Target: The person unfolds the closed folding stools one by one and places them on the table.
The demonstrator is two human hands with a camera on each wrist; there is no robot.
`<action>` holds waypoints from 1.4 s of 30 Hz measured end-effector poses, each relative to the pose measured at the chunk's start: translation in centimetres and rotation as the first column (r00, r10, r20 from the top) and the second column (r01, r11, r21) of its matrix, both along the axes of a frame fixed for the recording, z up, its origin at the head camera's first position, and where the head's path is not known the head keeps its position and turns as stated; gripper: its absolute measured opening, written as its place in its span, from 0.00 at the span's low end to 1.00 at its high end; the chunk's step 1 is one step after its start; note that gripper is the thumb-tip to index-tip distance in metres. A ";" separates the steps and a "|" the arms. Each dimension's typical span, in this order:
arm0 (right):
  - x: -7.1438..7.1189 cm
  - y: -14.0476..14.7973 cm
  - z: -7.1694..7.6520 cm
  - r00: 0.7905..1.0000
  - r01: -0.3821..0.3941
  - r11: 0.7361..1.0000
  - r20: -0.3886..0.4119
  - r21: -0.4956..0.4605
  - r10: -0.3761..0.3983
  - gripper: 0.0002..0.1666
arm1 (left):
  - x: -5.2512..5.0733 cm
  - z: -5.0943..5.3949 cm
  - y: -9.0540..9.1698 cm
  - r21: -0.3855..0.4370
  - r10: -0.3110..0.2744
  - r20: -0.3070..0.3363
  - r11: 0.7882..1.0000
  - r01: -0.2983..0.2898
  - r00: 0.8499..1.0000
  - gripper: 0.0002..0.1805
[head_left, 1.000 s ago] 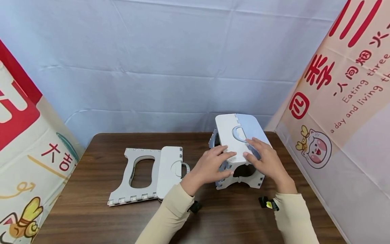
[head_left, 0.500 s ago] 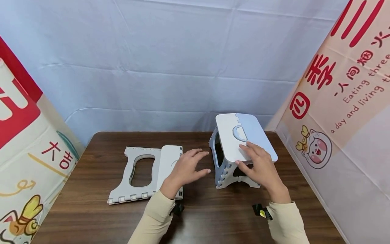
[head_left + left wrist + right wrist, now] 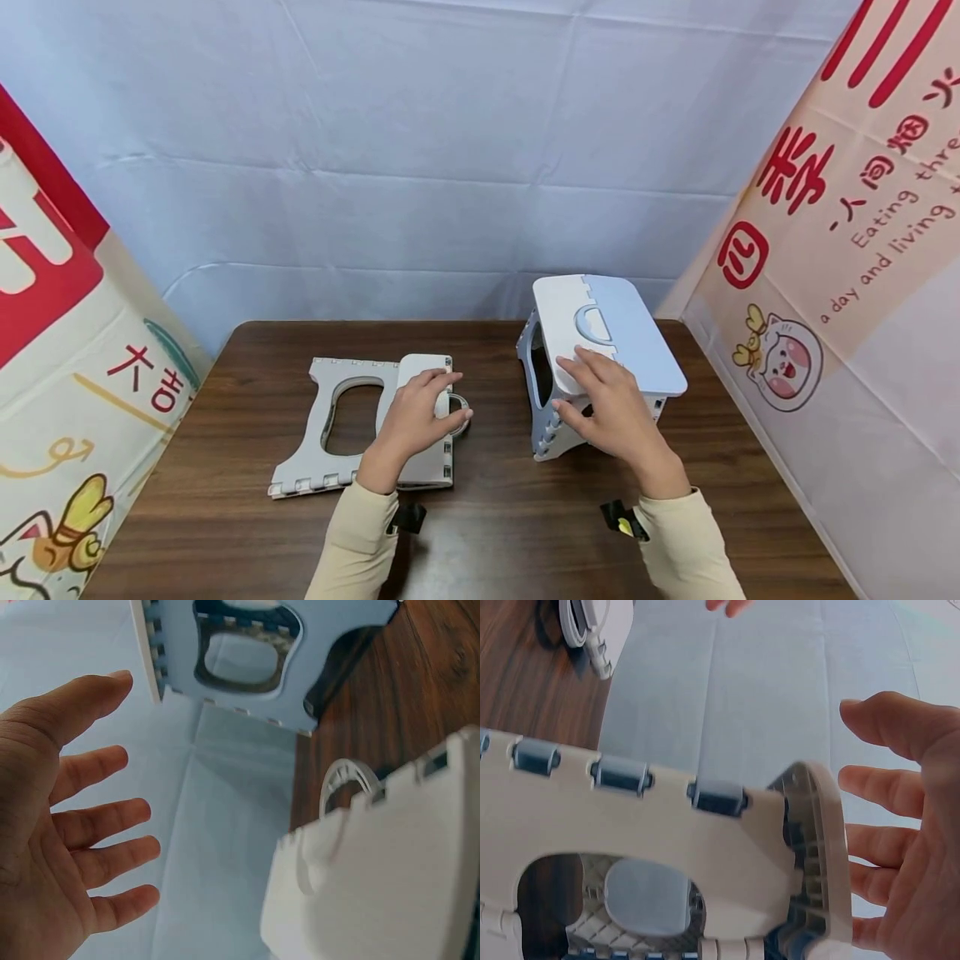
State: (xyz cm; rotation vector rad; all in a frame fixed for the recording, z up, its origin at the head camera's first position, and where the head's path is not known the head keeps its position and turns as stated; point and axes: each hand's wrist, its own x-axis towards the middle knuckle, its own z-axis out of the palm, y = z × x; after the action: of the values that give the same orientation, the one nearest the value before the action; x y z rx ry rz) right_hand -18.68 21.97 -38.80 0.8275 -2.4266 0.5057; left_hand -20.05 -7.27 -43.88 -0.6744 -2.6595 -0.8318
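In the head view, an unfolded white and blue step stool [image 3: 637, 342] stands upright at the table's back right. My right hand [image 3: 611, 412] is over its near left corner, fingers spread and holding nothing; the right wrist view has the hand [image 3: 900, 825] beside the stool's edge [image 3: 825, 847]. A folded white stool [image 3: 322, 417] lies flat on the left, its handle loop [image 3: 459, 415] at its right side. Above its right part hovers my left hand [image 3: 411, 417], empty with fingers relaxed; the left wrist view has that hand [image 3: 82, 817] apart from the white panel [image 3: 375, 877].
Both stools are on a dark wooden table [image 3: 495, 533], with a gap between them. A pale blue cloth [image 3: 420, 167] hangs behind the table. Printed cloths with red characters stand at the left and the right [image 3: 847, 333].
My left hand has moved left from the standing stool to above the folded one. The right hand has shifted left and slightly down. Both stools remain where they were.
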 end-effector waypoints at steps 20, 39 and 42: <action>0.0 -4.6 -0.5 0.992 -0.117 0.991 0.060 0.068 0.113 0.32 | 0.5 -2.0 -4.6 -0.007 0.149 0.030 0.989 -0.149 0.988 0.28; -1.0 -7.0 -3.9 0.968 -0.156 0.983 0.214 0.094 0.134 0.29 | 0.9 -3.6 -7.5 -0.052 0.228 0.005 0.972 -0.228 0.974 0.28; -1.2 -7.3 -4.8 0.960 -0.143 0.985 0.256 0.093 0.115 0.29 | 1.0 -3.8 -8.0 -0.048 0.239 0.024 0.970 -0.238 0.971 0.29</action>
State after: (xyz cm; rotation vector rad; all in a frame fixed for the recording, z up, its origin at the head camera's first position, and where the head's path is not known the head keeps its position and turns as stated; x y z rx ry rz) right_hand -19.86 14.68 -43.56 1.0293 -2.6624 0.5578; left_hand -19.01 -15.31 -47.67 -0.3433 -2.7222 -0.7222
